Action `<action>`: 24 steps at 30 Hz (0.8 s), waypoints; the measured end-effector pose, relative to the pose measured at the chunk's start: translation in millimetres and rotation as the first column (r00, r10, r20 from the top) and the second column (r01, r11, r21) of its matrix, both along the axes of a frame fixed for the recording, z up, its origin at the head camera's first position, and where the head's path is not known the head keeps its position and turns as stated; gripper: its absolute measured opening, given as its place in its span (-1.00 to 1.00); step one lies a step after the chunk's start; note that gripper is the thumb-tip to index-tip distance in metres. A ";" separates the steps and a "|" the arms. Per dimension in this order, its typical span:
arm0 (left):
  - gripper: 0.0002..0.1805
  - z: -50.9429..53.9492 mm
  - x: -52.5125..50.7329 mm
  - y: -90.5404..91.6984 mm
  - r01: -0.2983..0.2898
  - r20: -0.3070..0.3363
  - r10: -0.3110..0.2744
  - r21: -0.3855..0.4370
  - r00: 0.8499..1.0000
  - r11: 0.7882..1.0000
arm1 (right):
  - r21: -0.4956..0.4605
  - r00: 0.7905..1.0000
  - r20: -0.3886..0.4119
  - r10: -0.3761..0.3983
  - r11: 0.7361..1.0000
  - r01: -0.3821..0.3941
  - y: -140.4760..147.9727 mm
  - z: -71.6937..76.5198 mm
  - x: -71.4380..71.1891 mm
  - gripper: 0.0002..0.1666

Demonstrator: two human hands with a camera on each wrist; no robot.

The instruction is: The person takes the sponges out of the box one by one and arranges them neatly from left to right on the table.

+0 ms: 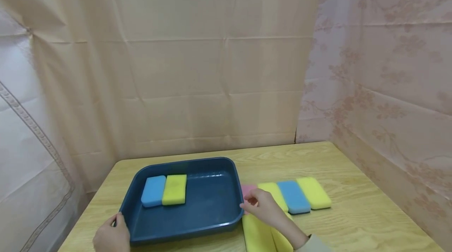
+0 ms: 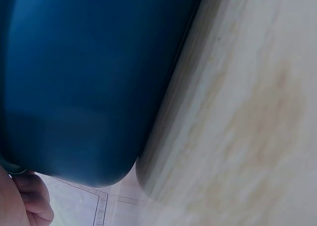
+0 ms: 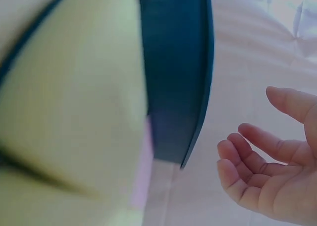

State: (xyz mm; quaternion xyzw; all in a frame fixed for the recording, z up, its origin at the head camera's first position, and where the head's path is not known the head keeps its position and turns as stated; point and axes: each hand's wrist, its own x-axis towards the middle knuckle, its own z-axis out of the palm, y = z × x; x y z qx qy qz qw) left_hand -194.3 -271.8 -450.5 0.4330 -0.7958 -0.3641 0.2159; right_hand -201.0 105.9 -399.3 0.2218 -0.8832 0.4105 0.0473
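A dark blue tray (image 1: 208, 201) holds a blue sponge (image 1: 153, 191) and a yellow sponge (image 1: 174, 190), side by side near its left end. The left hand (image 1: 113, 235) pinches the tray's left rim near the front corner; in the left wrist view part of that hand (image 2: 33, 198) shows below the tray wall (image 2: 89, 87). Just beside the tray's right rim is the right hand (image 1: 264, 208), above a partly hidden pink sponge (image 1: 248, 189). In the right wrist view this hand (image 3: 277, 176) has loosely bent fingers, thumb apart, and holds nothing.
Right of the tray lie a yellow sponge (image 1: 274, 194), a blue sponge (image 1: 294, 197) and another yellow sponge (image 1: 313, 193) in a row. Nearer the front are more yellow sponges (image 1: 256, 233), partly under the right forearm. Cloth curtains (image 1: 212, 67) surround the wooden table (image 1: 360, 212).
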 end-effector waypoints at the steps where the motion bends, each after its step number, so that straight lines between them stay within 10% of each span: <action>1: -0.56 0.2 0.3 0.3 0.000 -0.003 0.000 0.000 1.000 1.000 | 0.001 1.000 0.005 0.014 1.000 -0.014 -4.7 2.1 -1.2 -0.73; 12: -0.57 2.8 1.0 3.0 -0.005 -0.002 0.005 0.008 1.000 1.000 | 0.108 0.995 0.036 0.095 0.989 -0.098 -38.9 20.8 -19.1 -0.64; 21: -0.53 -44.6 -24.9 -23.6 -0.055 0.044 0.057 -0.050 0.997 0.997 | 0.188 0.993 0.012 0.117 0.975 -0.117 -69.1 23.5 -36.6 -0.59; 24: -0.53 -46.2 -26.0 -24.3 -0.051 0.041 0.054 -0.058 0.998 0.997 | 0.254 0.995 -0.019 0.098 0.963 -0.090 -80.1 22.1 -43.7 -0.60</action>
